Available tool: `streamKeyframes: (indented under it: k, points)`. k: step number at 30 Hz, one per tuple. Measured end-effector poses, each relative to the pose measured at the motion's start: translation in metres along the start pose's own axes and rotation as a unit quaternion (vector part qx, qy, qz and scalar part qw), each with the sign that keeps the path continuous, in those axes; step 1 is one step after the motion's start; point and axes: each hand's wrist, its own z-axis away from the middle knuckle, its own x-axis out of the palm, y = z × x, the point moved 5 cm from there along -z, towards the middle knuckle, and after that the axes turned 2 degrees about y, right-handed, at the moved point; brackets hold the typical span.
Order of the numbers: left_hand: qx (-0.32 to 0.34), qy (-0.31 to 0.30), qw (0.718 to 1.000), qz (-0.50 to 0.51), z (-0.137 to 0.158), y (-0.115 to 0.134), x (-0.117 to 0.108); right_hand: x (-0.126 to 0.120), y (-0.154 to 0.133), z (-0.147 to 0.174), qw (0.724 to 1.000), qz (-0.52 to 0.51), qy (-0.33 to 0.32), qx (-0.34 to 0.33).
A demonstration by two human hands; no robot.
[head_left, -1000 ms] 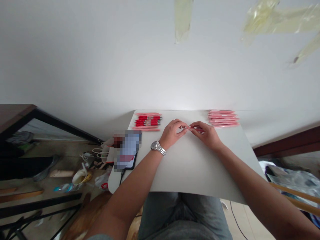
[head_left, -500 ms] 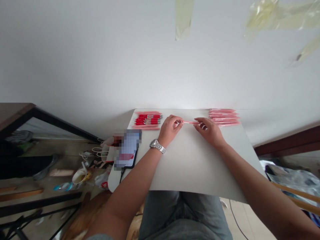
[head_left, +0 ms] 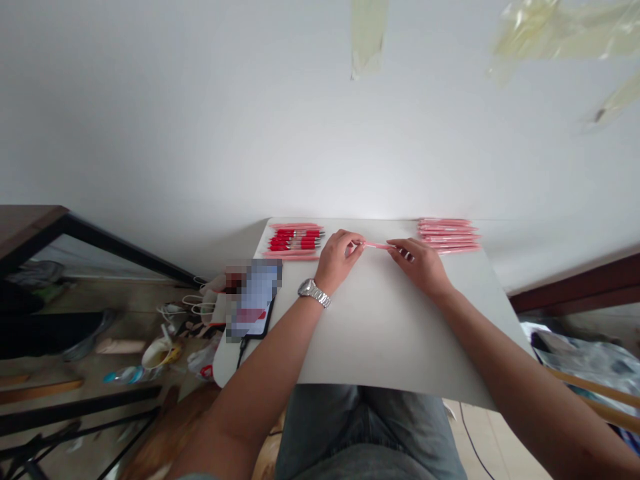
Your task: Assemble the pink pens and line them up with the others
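Note:
Between my two hands, above the white table [head_left: 380, 320], a slim pink pen-like piece [head_left: 377, 246] is held roughly level. My left hand [head_left: 342, 251] pinches its left end between thumb and fingers. At the other end, my right hand [head_left: 415, 261] has fingertips and thumb closed on it. Left of my hands lie several red pens [head_left: 297, 240] side by side, with slim pink pieces [head_left: 293, 255] in front of and behind them. A pile of similar pink pieces [head_left: 449, 235], some shiny like plastic wrap, lies beyond my right hand.
A phone [head_left: 257, 300] with a blurred screen and a cable lies on the table's left edge. The wall [head_left: 320, 133] rises directly behind the table. A cup [head_left: 157, 353] and bags stand on the floor at left; plastic-covered things [head_left: 585, 360] are at right.
The right fingertips have closed in on the right end of the pink piece, which now tilts slightly down to the right. The left hand has barely moved.

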Motion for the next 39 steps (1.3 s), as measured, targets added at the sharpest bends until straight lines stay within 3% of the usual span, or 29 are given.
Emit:
streamKeyframes:
  k: [6,17,39]
  points:
    - [-0.011,0.011,1.000,0.001,0.000,-0.003,0.000,-0.001,0.001,-0.002,1.000,0.024,0.007,-0.013]
    - [-0.091,0.107,0.990,0.033,0.001,-0.022,-0.009,-0.005,-0.006,-0.002,0.993,0.101,0.021,-0.050]
    - [-0.110,0.110,0.986,0.054,0.001,-0.022,-0.009,-0.005,-0.005,-0.003,0.992,0.125,0.013,-0.033]
